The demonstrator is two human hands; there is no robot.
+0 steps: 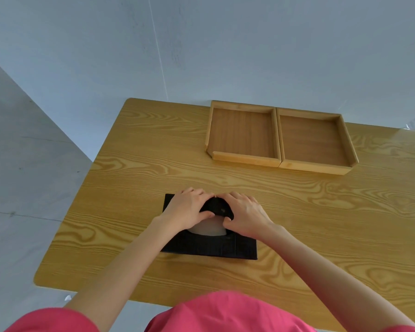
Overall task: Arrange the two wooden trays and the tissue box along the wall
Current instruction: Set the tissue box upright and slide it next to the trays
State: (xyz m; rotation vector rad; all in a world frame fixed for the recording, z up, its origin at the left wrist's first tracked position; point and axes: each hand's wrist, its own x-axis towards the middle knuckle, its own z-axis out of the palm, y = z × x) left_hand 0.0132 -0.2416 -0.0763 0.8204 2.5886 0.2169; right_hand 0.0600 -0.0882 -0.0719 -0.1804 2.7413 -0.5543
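Two shallow wooden trays stand side by side and touching at the table's far edge against the wall: the left tray [242,134] and the right tray [314,142]. A black tissue box [209,245] lies flat near the middle of the table, with white tissue [207,227] showing at its top opening. My left hand [189,208] and my right hand [246,214] both rest on top of the box, fingers curled around the dark flap at its opening. The far part of the box is hidden under my hands.
The light wooden table [130,164] has a rounded far-left corner and its left edge drops to a grey floor [22,176]. A pale wall [225,56] runs behind the trays. My pink shirt [225,312] fills the bottom.
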